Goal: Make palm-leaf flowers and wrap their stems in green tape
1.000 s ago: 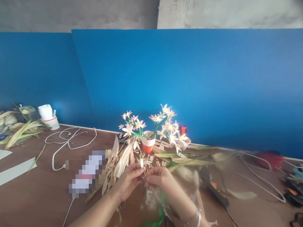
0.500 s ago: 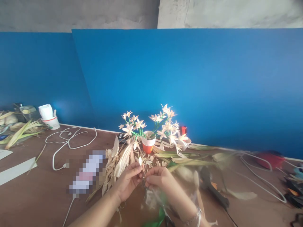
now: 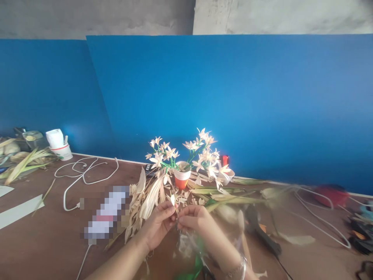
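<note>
My left hand (image 3: 161, 222) is closed in a pinch on a small cream corn-husk petal (image 3: 173, 200), whose tip stands up above the thumb. Close beside it, my right hand (image 3: 192, 218) pinches a thin stem (image 3: 176, 212) that runs down from the petal; its lower end is hidden by the fingers. Just behind both hands lie loose cream husk flowers (image 3: 183, 199). Farther back, an orange and white paper cup (image 3: 182, 180) stands between sprays of husk flowers (image 3: 207, 153) on green stems.
Dried husks (image 3: 153, 196) lie left of the cup. A dark glue gun (image 3: 262, 231) with its cord rests to the right. White cables (image 3: 74, 181) and a blurred-out object (image 3: 107, 212) lie left. A blue panel (image 3: 227, 97) borders the brown table (image 3: 49, 249).
The view has shifted very slightly. Both hands keep their pinch on the petal and stem, with hardly any movement.
</note>
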Demonstrator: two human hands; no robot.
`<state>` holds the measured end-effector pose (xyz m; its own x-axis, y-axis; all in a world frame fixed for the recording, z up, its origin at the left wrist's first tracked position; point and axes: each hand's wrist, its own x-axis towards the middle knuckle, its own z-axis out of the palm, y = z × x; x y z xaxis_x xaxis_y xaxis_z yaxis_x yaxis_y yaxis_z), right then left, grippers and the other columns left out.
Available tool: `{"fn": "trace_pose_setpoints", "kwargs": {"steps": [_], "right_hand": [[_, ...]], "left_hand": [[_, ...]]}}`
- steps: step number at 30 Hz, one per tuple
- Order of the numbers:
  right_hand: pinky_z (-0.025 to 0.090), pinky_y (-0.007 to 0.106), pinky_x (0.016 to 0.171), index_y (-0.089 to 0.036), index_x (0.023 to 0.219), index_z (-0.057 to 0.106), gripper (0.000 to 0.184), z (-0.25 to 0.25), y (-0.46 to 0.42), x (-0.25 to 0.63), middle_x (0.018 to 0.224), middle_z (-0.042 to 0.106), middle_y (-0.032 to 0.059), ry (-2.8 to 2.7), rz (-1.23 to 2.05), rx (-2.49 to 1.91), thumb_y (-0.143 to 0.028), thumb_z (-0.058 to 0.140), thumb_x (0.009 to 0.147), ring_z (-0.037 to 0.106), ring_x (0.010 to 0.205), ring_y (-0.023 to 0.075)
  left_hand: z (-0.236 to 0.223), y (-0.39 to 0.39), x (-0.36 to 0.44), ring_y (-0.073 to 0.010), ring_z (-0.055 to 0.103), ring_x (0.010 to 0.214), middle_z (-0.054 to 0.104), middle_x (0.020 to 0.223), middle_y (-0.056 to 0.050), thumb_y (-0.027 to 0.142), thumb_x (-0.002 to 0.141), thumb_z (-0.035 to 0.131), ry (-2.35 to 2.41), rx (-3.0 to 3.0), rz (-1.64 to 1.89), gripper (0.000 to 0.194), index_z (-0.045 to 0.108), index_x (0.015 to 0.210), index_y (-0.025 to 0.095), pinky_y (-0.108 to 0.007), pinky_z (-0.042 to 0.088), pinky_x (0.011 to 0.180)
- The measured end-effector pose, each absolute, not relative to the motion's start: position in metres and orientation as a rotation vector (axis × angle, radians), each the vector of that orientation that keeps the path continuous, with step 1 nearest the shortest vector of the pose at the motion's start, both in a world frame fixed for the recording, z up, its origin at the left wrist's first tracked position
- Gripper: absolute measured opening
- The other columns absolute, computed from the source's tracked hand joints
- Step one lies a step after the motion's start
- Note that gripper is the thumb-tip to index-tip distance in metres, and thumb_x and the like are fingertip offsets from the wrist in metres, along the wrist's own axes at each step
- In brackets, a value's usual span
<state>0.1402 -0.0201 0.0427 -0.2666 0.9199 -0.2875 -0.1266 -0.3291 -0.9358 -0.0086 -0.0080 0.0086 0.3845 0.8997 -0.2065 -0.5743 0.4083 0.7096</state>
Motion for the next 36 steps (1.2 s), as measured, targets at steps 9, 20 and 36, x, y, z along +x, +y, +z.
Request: {"fn": "trace_pose_setpoints", "kwargs": {"steps": [9, 20, 36], "right_hand": [[0.037, 0.024, 0.053, -0.013, 0.062, 0.066, 0.008, 0.046, -0.021, 0.140, 0.054, 0.065, 0.0012, -1.101, 1.664, -1.172, -0.019, 0.066, 0.056, 0.053, 0.051, 0.0107], [0.036, 0.023, 0.052, -0.014, 0.058, 0.065, 0.003, 0.049, -0.022, 0.139, 0.052, 0.063, 0.0000, -1.087, 1.650, -1.228, -0.016, 0.064, 0.056, 0.051, 0.049, 0.0096], [0.037, 0.023, 0.051, -0.015, 0.060, 0.062, 0.004, 0.034, -0.020, 0.135, 0.051, 0.063, -0.0008, -1.125, 1.573, -1.232, -0.014, 0.059, 0.057, 0.053, 0.049, 0.0112]], "left_hand": [[0.008, -0.012, -0.003, -0.0097, 0.053, 0.055, 0.058, 0.058, 0.001, 0.027, 0.067, 0.075, 0.595, 0.642, 1.030, 0.017, 0.064, 0.070, 0.014, -0.023, 0.042, 0.059], [0.012, -0.012, -0.006, -0.0109, 0.053, 0.057, 0.057, 0.060, 0.001, 0.030, 0.072, 0.070, 0.599, 0.738, 1.014, 0.018, 0.062, 0.074, 0.015, -0.024, 0.040, 0.059], [0.004, -0.012, -0.002, -0.0102, 0.050, 0.054, 0.056, 0.060, 0.001, 0.038, 0.076, 0.065, 0.664, 0.681, 1.098, 0.024, 0.066, 0.079, 0.015, -0.024, 0.040, 0.057]]}}
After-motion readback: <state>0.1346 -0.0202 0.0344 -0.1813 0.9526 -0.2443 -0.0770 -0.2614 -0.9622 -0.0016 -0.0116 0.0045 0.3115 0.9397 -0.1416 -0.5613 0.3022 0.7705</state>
